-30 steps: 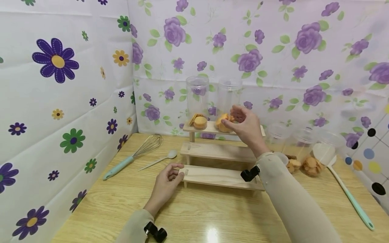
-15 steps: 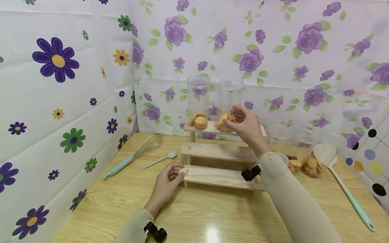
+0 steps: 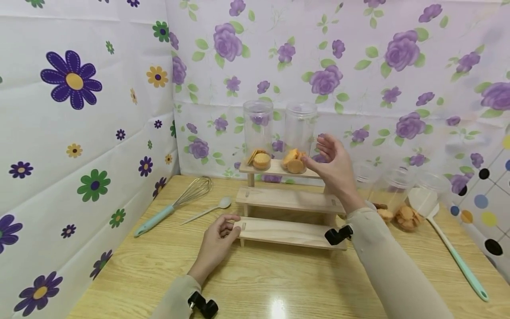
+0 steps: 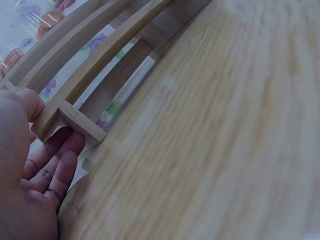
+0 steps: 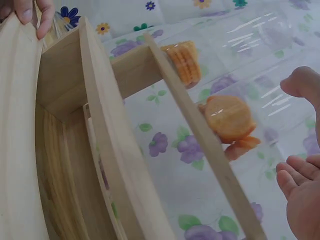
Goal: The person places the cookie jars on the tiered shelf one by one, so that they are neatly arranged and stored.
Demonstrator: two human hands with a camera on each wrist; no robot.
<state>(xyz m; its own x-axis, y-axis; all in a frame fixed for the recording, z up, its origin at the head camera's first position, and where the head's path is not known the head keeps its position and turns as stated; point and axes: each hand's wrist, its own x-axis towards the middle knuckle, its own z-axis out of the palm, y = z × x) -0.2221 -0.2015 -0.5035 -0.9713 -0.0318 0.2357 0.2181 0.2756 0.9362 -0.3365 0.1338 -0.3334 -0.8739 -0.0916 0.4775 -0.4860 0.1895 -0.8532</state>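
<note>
A three-tier wooden display shelf (image 3: 287,198) stands on the table. My left hand (image 3: 217,241) grips the left end of its lowest tier; in the left wrist view the thumb lies at the board's end (image 4: 47,122) and the fingers curl beneath. Two clear lidless-looking jars stand on the top tier. The left jar (image 3: 258,128) holds round, ridged biscuits (image 3: 261,160); the right jar (image 3: 299,128) holds smooth orange biscuits (image 3: 295,165). Just right of that second jar, my right hand (image 3: 338,170) is held up with fingers spread, apart from the jar and holding nothing.
Left of the shelf lie a whisk (image 3: 175,206) and a white spoon (image 3: 213,209). To the right, behind my right forearm, stand several clear jars with biscuits (image 3: 408,218). A turquoise-handled spatula (image 3: 458,257) lies at the far right. Patterned cloth hangs behind and at the left.
My right hand has come away from the right jar, moving a little to the right and uncovering its biscuits. My left hand stays at the shelf's end.
</note>
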